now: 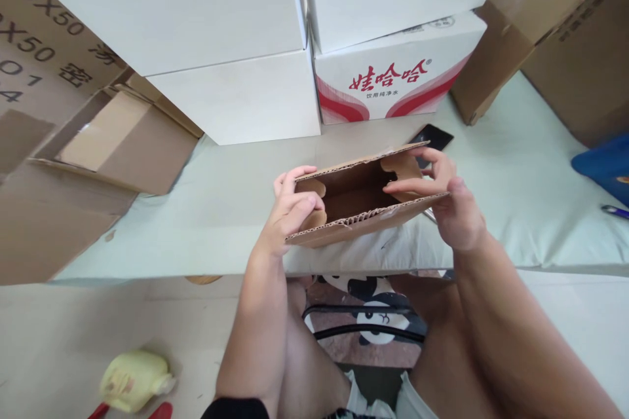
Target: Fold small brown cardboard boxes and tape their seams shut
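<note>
A small brown cardboard box (363,228) with its top open is held over the front edge of the table, its inside dark. At its left end, my left hand (293,209) grips the side, with fingers bent over a short flap. My right hand (449,200) holds the right end: the thumb lies outside near the front corner, one finger reaches in over the right flap, and the others are at the back corner. Behind the right hand a black phone (439,144) lies partly hidden on the cloth.
White boxes (236,101) and a red-and-white carton (388,85) stand at the back of the cloth-covered table (230,190). Brown cartons (137,137) flank both sides. A blue object (604,167) and a pen (614,211) are at the right. A yellow bottle (132,380) lies on the floor.
</note>
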Motion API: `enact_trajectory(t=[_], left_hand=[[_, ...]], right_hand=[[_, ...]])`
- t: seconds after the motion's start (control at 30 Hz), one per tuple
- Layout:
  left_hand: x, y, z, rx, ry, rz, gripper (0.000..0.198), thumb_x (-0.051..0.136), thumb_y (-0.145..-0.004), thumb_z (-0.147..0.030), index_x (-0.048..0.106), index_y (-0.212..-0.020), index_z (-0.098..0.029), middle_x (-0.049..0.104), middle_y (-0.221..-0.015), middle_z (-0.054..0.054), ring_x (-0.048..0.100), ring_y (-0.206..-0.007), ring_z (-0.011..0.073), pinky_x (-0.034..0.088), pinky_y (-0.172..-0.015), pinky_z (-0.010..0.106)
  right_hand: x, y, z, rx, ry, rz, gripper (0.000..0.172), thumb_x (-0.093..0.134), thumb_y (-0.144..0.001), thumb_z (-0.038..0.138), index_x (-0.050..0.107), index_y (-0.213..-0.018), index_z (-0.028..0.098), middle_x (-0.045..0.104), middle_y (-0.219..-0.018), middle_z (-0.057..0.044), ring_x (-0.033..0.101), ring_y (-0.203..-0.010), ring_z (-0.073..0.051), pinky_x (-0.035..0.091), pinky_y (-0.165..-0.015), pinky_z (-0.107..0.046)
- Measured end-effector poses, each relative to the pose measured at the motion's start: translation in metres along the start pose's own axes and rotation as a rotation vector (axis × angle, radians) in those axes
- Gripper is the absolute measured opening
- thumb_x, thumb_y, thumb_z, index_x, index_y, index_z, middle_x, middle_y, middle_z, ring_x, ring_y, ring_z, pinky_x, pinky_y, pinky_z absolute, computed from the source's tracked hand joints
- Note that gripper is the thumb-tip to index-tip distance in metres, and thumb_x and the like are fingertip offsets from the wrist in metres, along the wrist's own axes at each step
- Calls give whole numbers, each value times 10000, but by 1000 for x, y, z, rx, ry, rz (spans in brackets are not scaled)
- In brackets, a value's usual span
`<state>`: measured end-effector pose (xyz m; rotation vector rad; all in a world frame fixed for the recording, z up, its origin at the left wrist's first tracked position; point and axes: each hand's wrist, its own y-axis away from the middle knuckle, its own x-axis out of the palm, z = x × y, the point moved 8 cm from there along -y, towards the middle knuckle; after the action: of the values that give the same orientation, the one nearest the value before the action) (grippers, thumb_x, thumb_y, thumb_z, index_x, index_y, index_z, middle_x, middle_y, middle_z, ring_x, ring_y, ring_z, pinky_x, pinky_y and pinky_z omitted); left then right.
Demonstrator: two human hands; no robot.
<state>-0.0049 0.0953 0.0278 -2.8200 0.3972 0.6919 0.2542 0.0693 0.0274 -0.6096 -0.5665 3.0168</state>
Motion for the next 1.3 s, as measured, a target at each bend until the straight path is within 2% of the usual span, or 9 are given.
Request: enact_trajectory(t=[0.1, 0.27, 0.4, 0.57, 0.7, 0.87, 1.13, 1.3], left_hand=[[3, 1, -7, 40, -6, 38, 417, 476, -931, -438, 682, -630, -236, 608, -1414, 67, 292, -1482, 353, 178, -1260, 565], [3, 2, -13, 50, -14, 59, 408, 507, -914, -453, 650, -604, -229, 608, -1398, 82, 285, -1491, 352, 239, -1236, 541], [3, 1, -14, 22, -12, 95, 418, 528, -879, -493, 612, -564, -231, 637, -1330, 102, 285, -1484, 366, 236, -1236, 542], [2, 0, -14, 28, 24, 71, 409, 517, -886, -474, 617, -563, -245, 696, -1211, 100, 289, -1489, 360, 207, -1242, 548], [2, 0, -11, 30, 32, 48, 416, 515, -896, -484, 632, -569, -254, 703, -1233, 88, 302, -1491, 357, 243, -1238, 542], [1, 1, -9, 11, 56, 30, 402, 535, -896, -479, 651, -587, -250, 674, -1332, 68, 304, -1491, 354, 275, -1228, 539], [2, -2, -16, 10, 93, 47, 426, 548, -883, -496, 605, -530, -264, 738, -1037, 98, 351, -1465, 359, 253, -1224, 535], [1, -2, -14, 17, 99, 21, 399, 534, -889, -461, 610, -548, -267, 736, -1083, 91, 344, -1480, 350, 261, -1231, 530]], right_hand=[[-2, -1, 6, 14, -48, -41, 813, 117, -985, 672, 822, -964, 267, 518, -1402, -105, 404, -1383, -407, 213, -1223, -701], [-2, -3, 2, -27, 22, 18, 844, 88, -976, 705, 823, -1025, 292, 517, -1371, -100, 384, -1399, -376, 162, -1279, -627], [3, -3, -4, -51, 62, 108, 863, 67, -968, 721, 807, -1087, 293, 505, -1407, -95, 357, -1422, -388, 182, -1268, -615], [3, -2, 1, -23, 56, 24, 823, 74, -991, 678, 797, -968, 286, 529, -1361, -100, 401, -1401, -382, 212, -1255, -623], [4, -1, 4, 7, 13, -12, 808, 83, -987, 687, 783, -917, 288, 537, -1330, -98, 414, -1391, -370, 211, -1257, -626], [4, -2, -1, 54, -50, -22, 796, 111, -956, 747, 775, -889, 312, 530, -1320, -76, 385, -1405, -360, 150, -1278, -608], [5, -3, -3, 91, -128, -47, 752, 189, -928, 788, 763, -863, 307, 525, -1329, -79, 391, -1424, -373, 249, -1252, -612], [5, -3, -3, 80, -116, -64, 749, 169, -939, 772, 732, -863, 284, 538, -1320, -81, 409, -1401, -357, 258, -1252, -603]])
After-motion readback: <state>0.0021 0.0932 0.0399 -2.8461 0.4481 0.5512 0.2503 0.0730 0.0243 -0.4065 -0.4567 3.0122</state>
